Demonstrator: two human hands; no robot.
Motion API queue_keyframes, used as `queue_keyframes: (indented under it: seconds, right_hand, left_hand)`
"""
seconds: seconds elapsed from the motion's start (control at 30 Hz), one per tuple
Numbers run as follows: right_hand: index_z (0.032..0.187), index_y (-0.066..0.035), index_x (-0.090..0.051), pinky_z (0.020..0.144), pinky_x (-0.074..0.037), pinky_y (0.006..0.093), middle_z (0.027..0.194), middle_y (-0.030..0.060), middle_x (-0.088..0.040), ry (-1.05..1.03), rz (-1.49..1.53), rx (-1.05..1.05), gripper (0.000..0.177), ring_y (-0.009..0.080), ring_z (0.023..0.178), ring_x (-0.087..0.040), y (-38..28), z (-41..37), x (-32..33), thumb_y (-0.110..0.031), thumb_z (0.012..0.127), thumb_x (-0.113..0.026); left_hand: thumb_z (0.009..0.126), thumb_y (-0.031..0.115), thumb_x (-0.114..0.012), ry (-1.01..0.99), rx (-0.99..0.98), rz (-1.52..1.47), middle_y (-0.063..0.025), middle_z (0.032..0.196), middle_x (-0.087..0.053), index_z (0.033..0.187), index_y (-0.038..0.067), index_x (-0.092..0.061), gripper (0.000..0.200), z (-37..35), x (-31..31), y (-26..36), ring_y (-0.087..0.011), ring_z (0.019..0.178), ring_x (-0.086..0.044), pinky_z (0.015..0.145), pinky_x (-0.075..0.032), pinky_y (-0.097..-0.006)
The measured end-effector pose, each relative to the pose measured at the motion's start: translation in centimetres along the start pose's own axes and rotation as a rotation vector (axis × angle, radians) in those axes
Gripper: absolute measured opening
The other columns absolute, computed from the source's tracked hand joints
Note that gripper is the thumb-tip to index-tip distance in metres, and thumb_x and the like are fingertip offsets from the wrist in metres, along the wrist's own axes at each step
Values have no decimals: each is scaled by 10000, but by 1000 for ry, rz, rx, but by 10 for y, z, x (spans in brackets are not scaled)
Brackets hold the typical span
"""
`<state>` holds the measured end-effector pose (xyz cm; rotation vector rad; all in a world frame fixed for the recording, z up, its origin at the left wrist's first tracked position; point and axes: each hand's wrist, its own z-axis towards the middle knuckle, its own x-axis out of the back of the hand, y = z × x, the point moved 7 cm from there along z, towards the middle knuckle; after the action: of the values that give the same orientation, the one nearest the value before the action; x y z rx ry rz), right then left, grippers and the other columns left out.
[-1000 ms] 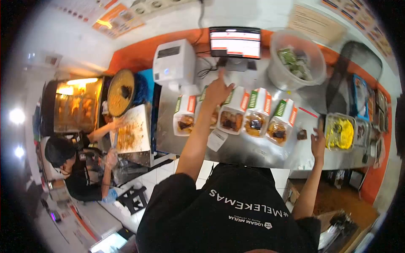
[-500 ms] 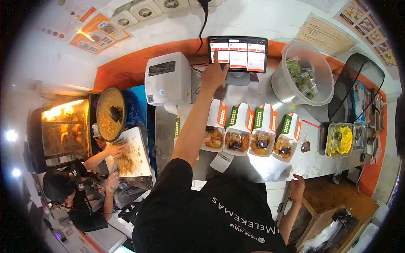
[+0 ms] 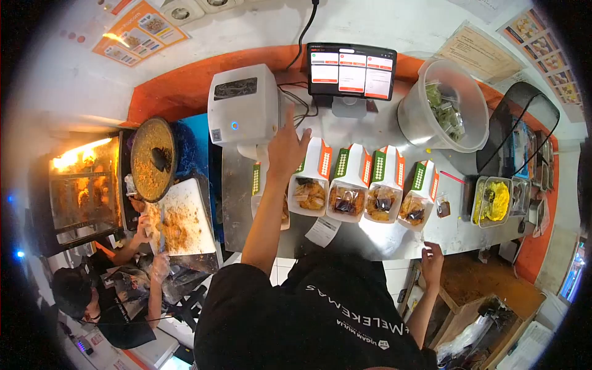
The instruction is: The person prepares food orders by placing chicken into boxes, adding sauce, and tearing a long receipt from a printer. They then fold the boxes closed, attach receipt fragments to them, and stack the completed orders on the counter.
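Observation:
My left hand (image 3: 288,148) hovers beside the white label printer (image 3: 243,102), its index finger stretched out and thumb apart, holding nothing. Below it, several open white, green and orange cardboard food boxes (image 3: 350,179) stand in a row. They hold fried pieces, some with dark sauce packets on top. Past my fingertips is a tablet (image 3: 351,71) on a stand, its screen lit with red and white panels. My right hand (image 3: 431,262) hangs at the counter's front edge, fingers loosely curled, with nothing visible in it. A printed receipt (image 3: 322,232) lies in front of the boxes.
A clear tub (image 3: 441,105) of green packets stands back right, near a lidded container of yellow food (image 3: 495,203). One sauce packet (image 3: 443,208) lies on the steel counter (image 3: 459,237). At left, a co-worker cuts food on a white board (image 3: 188,216) beside a lit display cabinet (image 3: 83,191).
My left hand has left the tablet screen and drawn back down and left toward the printer. My right hand stays near the counter edge. The view has shifted slightly.

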<state>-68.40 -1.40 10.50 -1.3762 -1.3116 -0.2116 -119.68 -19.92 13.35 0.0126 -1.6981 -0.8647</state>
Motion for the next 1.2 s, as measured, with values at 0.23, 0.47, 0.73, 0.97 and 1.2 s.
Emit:
queue_keyframes:
  seconds: [0.23, 0.47, 0.73, 0.97, 1.2]
  right_hand:
    - [1091, 24, -618, 835, -495, 421, 1075, 220, -640, 227, -95, 166, 281, 371, 970, -626, 14, 68, 7, -147, 870, -640]
    - [1107, 102, -571, 590, -559, 398, 921, 258, -678, -137, -140, -378, 680, 324, 782, -704, -1, 188, -7, -507, 815, -648]
    - [1223, 59, -449, 605, -583, 334, 1008, 173, -617, -199, 165, -177, 508, 242, 811, -665, 37, 162, -10, -279, 872, -592]
    - [1320, -91, -341, 601, -559, 443, 977, 178, -601, 142, 277, 126, 379, 318, 880, -666, 51, 107, 7, -171, 973, -471]
    - [1303, -107, -514, 748, -548, 446, 1125, 227, -632, 408, 194, 506, 493, 408, 936, -654, 56, 56, 19, 7, 825, -540]
  left_hand:
    - [864, 295, -659, -28, -102, -92, -135, 717, -608, 1270, 43, -532, 495, -58, -3, 19, -327, 693, -617, 666, -483, -461]
    - [868, 258, -637, -494, -305, -224, -199, 897, -666, 1115, 51, -621, 323, -142, -116, 129, -373, 858, -643, 753, -500, -477]
    - [881, 325, -617, -177, -545, -173, -223, 843, -665, 915, -28, -621, 355, -161, -191, 234, -388, 797, -653, 719, -505, -488]
    - [930, 405, -510, -419, -395, 139, -260, 848, -674, 889, -53, -658, 483, -170, -252, 261, -400, 816, -673, 749, -535, -486]
    - [830, 92, -553, -492, -439, -158, -282, 925, -654, 1151, -45, -570, 349, -201, -269, 222, -454, 923, -629, 801, -503, -503]
